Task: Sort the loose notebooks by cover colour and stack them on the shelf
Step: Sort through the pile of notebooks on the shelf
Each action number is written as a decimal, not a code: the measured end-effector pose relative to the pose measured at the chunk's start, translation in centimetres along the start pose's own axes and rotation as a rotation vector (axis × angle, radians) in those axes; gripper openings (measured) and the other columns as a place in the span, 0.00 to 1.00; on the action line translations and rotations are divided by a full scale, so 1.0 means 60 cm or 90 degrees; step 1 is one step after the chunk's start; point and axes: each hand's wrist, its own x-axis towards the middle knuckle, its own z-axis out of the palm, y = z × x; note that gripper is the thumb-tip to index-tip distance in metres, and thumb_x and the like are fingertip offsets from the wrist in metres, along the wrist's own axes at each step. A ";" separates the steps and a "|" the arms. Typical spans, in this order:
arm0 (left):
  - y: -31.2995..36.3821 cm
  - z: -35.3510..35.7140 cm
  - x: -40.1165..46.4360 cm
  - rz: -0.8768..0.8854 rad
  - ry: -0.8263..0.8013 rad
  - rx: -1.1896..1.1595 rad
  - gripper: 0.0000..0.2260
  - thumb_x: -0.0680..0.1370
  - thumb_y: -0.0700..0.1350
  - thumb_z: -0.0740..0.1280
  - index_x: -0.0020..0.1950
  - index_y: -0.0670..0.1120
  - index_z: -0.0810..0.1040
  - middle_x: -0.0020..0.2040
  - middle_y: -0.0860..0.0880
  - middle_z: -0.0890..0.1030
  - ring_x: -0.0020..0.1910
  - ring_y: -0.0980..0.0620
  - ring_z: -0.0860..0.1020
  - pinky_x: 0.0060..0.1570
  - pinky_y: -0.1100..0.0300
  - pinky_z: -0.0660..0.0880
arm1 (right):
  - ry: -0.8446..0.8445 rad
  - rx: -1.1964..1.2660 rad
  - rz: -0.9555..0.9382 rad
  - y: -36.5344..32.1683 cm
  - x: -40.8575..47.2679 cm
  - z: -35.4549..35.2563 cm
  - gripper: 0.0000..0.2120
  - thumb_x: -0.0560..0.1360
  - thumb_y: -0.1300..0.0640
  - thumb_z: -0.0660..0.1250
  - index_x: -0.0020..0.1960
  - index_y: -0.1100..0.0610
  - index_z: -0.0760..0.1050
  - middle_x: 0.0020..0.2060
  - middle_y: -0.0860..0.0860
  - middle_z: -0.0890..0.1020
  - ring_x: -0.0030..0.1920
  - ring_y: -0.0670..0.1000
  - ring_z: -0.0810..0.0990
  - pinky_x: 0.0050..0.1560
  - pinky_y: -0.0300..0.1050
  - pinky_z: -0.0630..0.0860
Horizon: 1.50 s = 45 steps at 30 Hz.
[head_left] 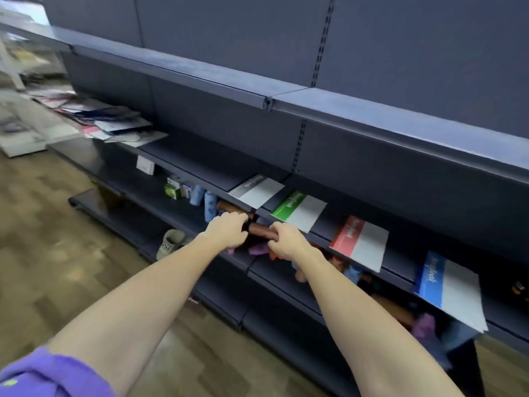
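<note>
Dark blue shop shelving [372, 116] fills the view, with wood-look flooring [43, 224] at 8 o'clock. Along the middle shelf [200, 164] four notebooks lie apart in a row running from centre toward 4 o'clock: a grey notebook [257, 191], a green notebook [299, 210], a red notebook [360, 243] and a blue notebook [450, 287], each overhanging the shelf's front lip. A loose pile of notebooks [114, 121] sits at 10 o'clock on the same shelf, blurred, well apart from both hands.

Neither hand is on a notebook. The left hand [227, 233] and right hand [286, 243] both reach under the middle shelf, fingers curled; between them shows a brown cylindrical roll [262, 229] that the right hand grips at one end. Whether the left grip holds it or something beside it, I cannot tell. The green notebook lies just at 1 o'clock of the right hand, the grey at 12 o'clock of the left, both a shelf level above the grips.

The risks, as I judge them: the overhanging covers sit right above the knuckles, so lifting either hand could knock the grey or green notebook off the lip onto the floor. The red and blue ones jut out furthest and look easy to tip. Rolled cloth items [204, 200] crowd the lower shelf and could tumble if the roll is tugged out.
</note>
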 end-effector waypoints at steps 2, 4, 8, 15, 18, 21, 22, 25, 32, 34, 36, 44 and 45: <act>-0.047 -0.006 -0.017 -0.030 -0.005 -0.001 0.17 0.78 0.49 0.63 0.67 0.46 0.72 0.63 0.43 0.76 0.63 0.40 0.74 0.56 0.48 0.73 | -0.013 0.003 -0.031 -0.050 0.018 0.021 0.21 0.75 0.58 0.64 0.68 0.56 0.72 0.61 0.55 0.78 0.57 0.59 0.80 0.53 0.48 0.76; -0.092 -0.012 -0.031 -0.056 -0.015 0.002 0.17 0.78 0.49 0.63 0.66 0.46 0.72 0.63 0.43 0.76 0.62 0.39 0.74 0.55 0.48 0.73 | -0.020 0.003 -0.060 -0.093 0.037 0.038 0.19 0.75 0.57 0.63 0.66 0.56 0.73 0.59 0.54 0.79 0.58 0.59 0.79 0.55 0.50 0.77; -0.182 -0.021 -0.042 -0.109 -0.025 -0.001 0.19 0.80 0.51 0.62 0.70 0.47 0.70 0.65 0.44 0.75 0.64 0.41 0.73 0.58 0.47 0.72 | -0.048 -0.004 -0.094 -0.161 0.087 0.069 0.14 0.76 0.58 0.61 0.61 0.57 0.73 0.54 0.54 0.81 0.48 0.55 0.80 0.49 0.51 0.78; -0.333 -0.039 -0.024 -0.176 0.013 0.005 0.20 0.80 0.50 0.60 0.72 0.49 0.70 0.65 0.46 0.76 0.63 0.43 0.73 0.58 0.49 0.71 | -0.096 -0.059 -0.166 -0.286 0.217 0.119 0.22 0.80 0.54 0.63 0.72 0.56 0.67 0.67 0.56 0.74 0.64 0.57 0.75 0.61 0.51 0.73; -0.411 -0.066 0.001 -0.204 0.008 0.030 0.20 0.80 0.50 0.61 0.72 0.49 0.70 0.65 0.46 0.76 0.63 0.43 0.74 0.58 0.49 0.71 | -0.103 -0.035 -0.192 -0.351 0.296 0.137 0.24 0.79 0.54 0.64 0.73 0.55 0.67 0.68 0.55 0.74 0.64 0.57 0.76 0.64 0.54 0.73; -0.501 -0.099 0.038 -0.229 -0.010 0.035 0.21 0.80 0.51 0.61 0.73 0.50 0.69 0.67 0.46 0.75 0.65 0.43 0.74 0.59 0.48 0.73 | -0.089 -0.009 -0.221 -0.417 0.379 0.147 0.24 0.79 0.55 0.63 0.74 0.56 0.67 0.69 0.55 0.74 0.67 0.57 0.74 0.66 0.52 0.72; -0.530 -0.111 0.050 -0.239 -0.016 0.037 0.21 0.80 0.52 0.61 0.73 0.50 0.69 0.67 0.47 0.75 0.65 0.43 0.74 0.60 0.47 0.73 | -0.085 0.000 -0.226 -0.439 0.405 0.149 0.23 0.79 0.55 0.64 0.73 0.56 0.68 0.69 0.55 0.74 0.67 0.57 0.74 0.66 0.51 0.72; -0.606 -0.146 0.091 -0.256 -0.031 0.069 0.21 0.80 0.52 0.61 0.73 0.50 0.69 0.67 0.47 0.76 0.64 0.43 0.75 0.60 0.47 0.73 | -0.083 0.008 -0.233 -0.492 0.483 0.153 0.20 0.78 0.54 0.64 0.69 0.57 0.70 0.64 0.56 0.77 0.62 0.58 0.76 0.58 0.48 0.72; -0.748 -0.188 0.167 -0.288 -0.012 0.095 0.17 0.80 0.50 0.60 0.69 0.50 0.72 0.62 0.46 0.78 0.61 0.43 0.75 0.54 0.50 0.72 | -0.087 0.032 -0.256 -0.600 0.645 0.165 0.25 0.77 0.55 0.63 0.74 0.55 0.67 0.70 0.54 0.72 0.68 0.57 0.72 0.66 0.55 0.72; -0.785 -0.193 0.179 -0.297 -0.008 0.086 0.18 0.79 0.50 0.59 0.69 0.50 0.72 0.60 0.46 0.79 0.60 0.43 0.76 0.54 0.50 0.73 | -0.096 0.030 -0.261 -0.628 0.671 0.175 0.25 0.78 0.56 0.62 0.74 0.55 0.67 0.70 0.54 0.71 0.69 0.57 0.72 0.68 0.54 0.71; -0.822 -0.198 0.190 -0.305 -0.005 0.078 0.19 0.79 0.49 0.59 0.69 0.50 0.71 0.61 0.46 0.78 0.61 0.43 0.76 0.54 0.50 0.72 | -0.107 0.027 -0.266 -0.654 0.695 0.185 0.25 0.78 0.56 0.63 0.74 0.55 0.67 0.71 0.54 0.72 0.70 0.56 0.72 0.68 0.54 0.71; -0.990 -0.225 0.264 -0.303 0.028 -0.006 0.20 0.80 0.49 0.61 0.72 0.50 0.69 0.67 0.47 0.76 0.64 0.43 0.74 0.60 0.48 0.74 | -0.088 0.017 -0.225 -0.764 0.807 0.212 0.24 0.77 0.57 0.62 0.72 0.55 0.68 0.69 0.53 0.73 0.68 0.55 0.73 0.66 0.51 0.72; -1.014 -0.229 0.276 -0.295 0.035 -0.034 0.20 0.80 0.50 0.61 0.72 0.50 0.69 0.67 0.47 0.76 0.64 0.44 0.75 0.60 0.48 0.74 | -0.084 0.020 -0.214 -0.780 0.822 0.215 0.23 0.77 0.56 0.63 0.72 0.55 0.69 0.69 0.53 0.73 0.67 0.55 0.73 0.66 0.51 0.72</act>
